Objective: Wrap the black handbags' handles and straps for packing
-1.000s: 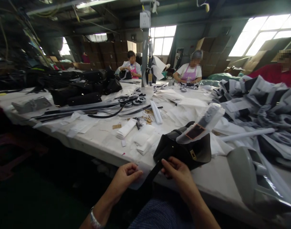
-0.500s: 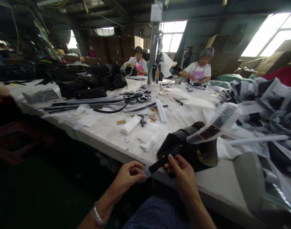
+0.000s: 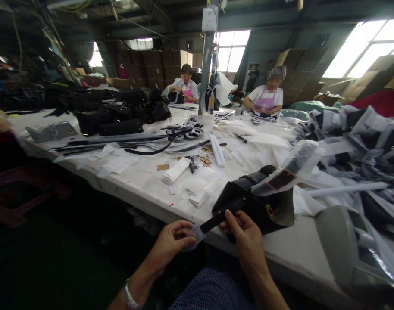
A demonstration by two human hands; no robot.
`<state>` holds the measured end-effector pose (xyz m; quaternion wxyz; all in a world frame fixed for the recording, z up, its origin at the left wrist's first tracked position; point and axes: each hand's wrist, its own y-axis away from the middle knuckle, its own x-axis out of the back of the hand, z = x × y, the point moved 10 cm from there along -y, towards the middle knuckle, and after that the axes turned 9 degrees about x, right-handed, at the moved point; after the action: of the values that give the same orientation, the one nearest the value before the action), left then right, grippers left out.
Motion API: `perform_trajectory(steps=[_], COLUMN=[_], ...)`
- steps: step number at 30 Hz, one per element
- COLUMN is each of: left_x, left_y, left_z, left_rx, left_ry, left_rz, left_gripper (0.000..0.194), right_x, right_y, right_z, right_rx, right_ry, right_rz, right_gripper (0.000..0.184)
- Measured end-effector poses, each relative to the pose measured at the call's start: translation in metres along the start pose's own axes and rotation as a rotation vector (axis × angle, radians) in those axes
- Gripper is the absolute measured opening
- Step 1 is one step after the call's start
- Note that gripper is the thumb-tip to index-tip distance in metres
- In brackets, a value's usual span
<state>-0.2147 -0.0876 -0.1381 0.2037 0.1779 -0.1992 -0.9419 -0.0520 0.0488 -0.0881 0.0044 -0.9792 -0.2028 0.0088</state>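
A black handbag (image 3: pixel 236 193) with a gold clasp lies on its side at the table's near edge. Its black strap (image 3: pixel 211 223) runs down to the left from the bag. My right hand (image 3: pixel 245 230) pinches the strap close to the bag. At the strap's far end is a small clear plastic sleeve (image 3: pixel 198 232), gripped between the thumb and fingers of my left hand (image 3: pixel 176 239). A plastic-wrapped piece (image 3: pixel 274 181) with a brown patch rests over the bag's top.
White paper packets (image 3: pixel 201 185), tags and black straps (image 3: pixel 119 144) cover the table (image 3: pixel 145 198). Black bags (image 3: pixel 119 112) are heaped at back left. Wrapped pieces (image 3: pixel 361 142) pile up at right, beyond a grey tape dispenser (image 3: pixel 339 245). Two co-workers sit across the table.
Both hands keep nearly the same place and grip. The plastic sleeve looks slightly more spread out at the strap's end. The view has shifted a little.
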Motion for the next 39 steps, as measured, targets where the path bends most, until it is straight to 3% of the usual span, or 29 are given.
perform_trajectory(steps=[9, 14, 20, 25, 32, 39], left_x=[-0.010, -0.039, -0.083, -0.108, -0.122, -0.118], left_y=[-0.003, -0.014, -0.038, -0.055, -0.057, -0.052], left_z=[0.002, 0.012, 0.037, 0.057, 0.082, 0.090], left_rx=[0.029, 0.037, -0.024, -0.065, -0.175, -0.256], left_ry=[-0.042, -0.080, -0.198, -0.225, -0.331, -0.416], left_rz=[0.029, -0.026, -0.165, -0.208, -0.219, -0.202], left_gripper=[0.036, 0.029, 0.030, 0.027, 0.026, 0.030], right_x=[-0.001, 0.002, 0.027, 0.035, 0.020, 0.004], right_y=[0.000, -0.002, 0.012, 0.023, 0.015, 0.004], right_z=[0.003, 0.002, -0.004, 0.000, -0.004, 0.012], right_rx=[-0.001, 0.030, 0.112, 0.092, 0.043, -0.031], right_ry=[0.027, 0.085, 0.286, 0.256, 0.092, -0.012], right_rz=[-0.062, -0.083, -0.064, -0.026, -0.001, -0.042], right_gripper=[0.040, 0.038, 0.046, 0.048, 0.053, 0.046])
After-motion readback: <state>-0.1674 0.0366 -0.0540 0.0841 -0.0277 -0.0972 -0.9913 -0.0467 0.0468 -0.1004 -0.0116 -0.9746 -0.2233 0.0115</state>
